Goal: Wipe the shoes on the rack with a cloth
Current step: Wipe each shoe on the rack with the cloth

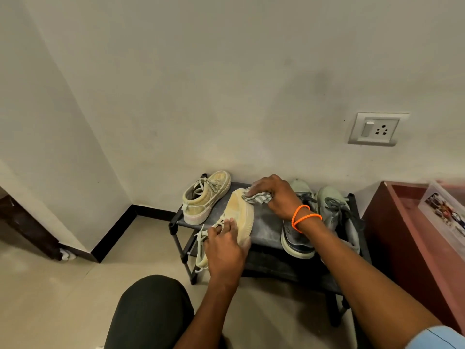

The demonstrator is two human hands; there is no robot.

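Note:
A low black shoe rack (266, 226) stands against the wall. My left hand (225, 250) grips a yellowish sneaker (239, 212) at its laced opening, tilting it on its side over the rack's top shelf. My right hand (274, 195), with orange bands on the wrist, holds a grey checked cloth (256, 199) bunched against the sneaker's toe. The matching yellowish sneaker (206, 195) sits upright at the rack's back left. Two grey-green sneakers (334, 210) lie at the rack's right end, partly hidden by my right forearm.
A reddish-brown cabinet (402, 238) with a picture frame on top stands right of the rack. A wall socket (376, 129) is above. My dark-clothed knee (151, 313) is low in front. Tiled floor (63, 298) spreads to the left, with a dark wooden piece (27, 222) at far left.

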